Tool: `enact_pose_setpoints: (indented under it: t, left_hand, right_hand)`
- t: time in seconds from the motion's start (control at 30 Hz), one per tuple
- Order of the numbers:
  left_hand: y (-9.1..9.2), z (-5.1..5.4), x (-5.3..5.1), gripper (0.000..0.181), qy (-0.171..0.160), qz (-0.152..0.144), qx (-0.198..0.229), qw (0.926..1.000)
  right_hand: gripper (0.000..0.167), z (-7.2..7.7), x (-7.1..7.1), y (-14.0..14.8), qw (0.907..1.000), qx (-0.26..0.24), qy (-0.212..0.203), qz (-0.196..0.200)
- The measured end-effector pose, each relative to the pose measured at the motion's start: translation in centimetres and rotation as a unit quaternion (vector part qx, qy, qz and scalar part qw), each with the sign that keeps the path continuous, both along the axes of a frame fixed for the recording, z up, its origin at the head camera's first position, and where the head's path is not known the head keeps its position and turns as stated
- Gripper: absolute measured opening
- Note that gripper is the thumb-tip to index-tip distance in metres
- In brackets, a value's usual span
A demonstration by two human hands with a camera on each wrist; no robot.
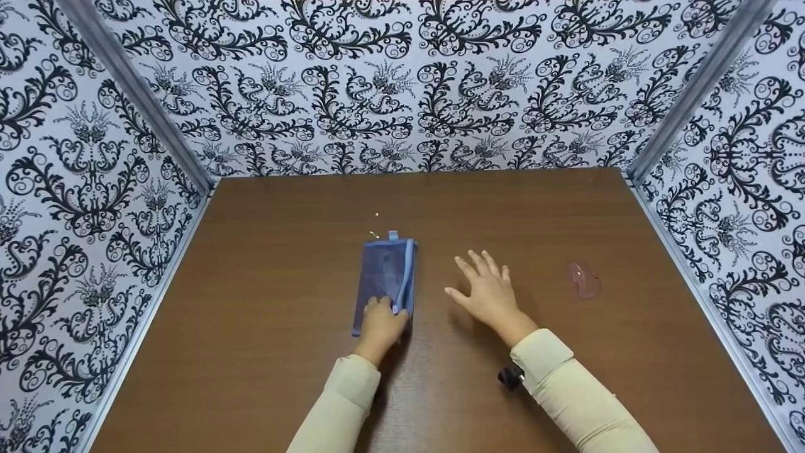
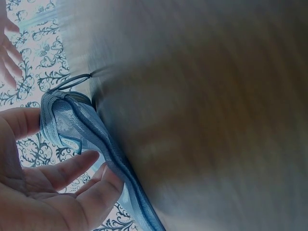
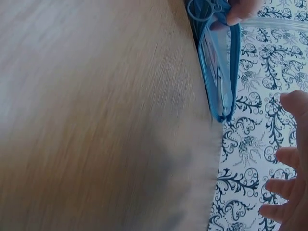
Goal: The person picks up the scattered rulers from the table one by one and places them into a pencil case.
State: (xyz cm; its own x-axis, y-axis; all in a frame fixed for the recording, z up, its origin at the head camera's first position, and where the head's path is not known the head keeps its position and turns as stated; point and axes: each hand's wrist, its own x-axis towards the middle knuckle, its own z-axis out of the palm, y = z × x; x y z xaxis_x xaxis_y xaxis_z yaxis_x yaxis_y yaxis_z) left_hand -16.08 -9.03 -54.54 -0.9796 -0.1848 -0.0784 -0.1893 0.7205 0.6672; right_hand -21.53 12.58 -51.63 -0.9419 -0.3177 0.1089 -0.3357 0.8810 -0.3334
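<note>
A blue zip pouch with see-through mesh lies on the wooden table, its length pointing away from me. My left hand grips its near right corner, with fingers on top and the thumb at the side. In the left wrist view the pouch shows a round pull loop at its end. From the right wrist view, the pouch's long side gapes, and some pale contents show inside, too unclear to name. To the right of the pouch my right hand hovers with spread fingers, holding nothing.
A pink see-through rounded item lies on the table to the right of my right hand. Tiny shiny bits lie just beyond the pouch. Patterned walls stand at the back and both sides.
</note>
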Motion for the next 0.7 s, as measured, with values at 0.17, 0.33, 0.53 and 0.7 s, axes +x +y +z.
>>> enact_pose_setpoints:
  t: [0.17,0.33,0.53,0.7]
  left_hand:
    - [0.0,0.0,0.0,0.052,-0.002,0.001,0.001,1.0000]
    - [0.1,0.1,0.1,0.054,-0.007,0.004,-0.001,1.0000]
    - [0.1,0.2,0.1,0.053,-0.012,0.006,0.001,0.9999]
    - [0.2,0.2,0.1,0.053,-0.016,0.006,0.004,0.9999]
  right_hand:
    - [0.073,0.1,-0.1,0.8,0.9999,0.006,-0.010,-0.006]
    - [0.074,0.3,-0.3,1.7,0.9998,0.011,-0.008,-0.013]
    - [0.073,0.2,-0.5,2.8,0.9996,0.018,-0.007,-0.023]
    - [0.073,0.2,-0.6,3.7,0.9994,0.019,-0.004,-0.030]
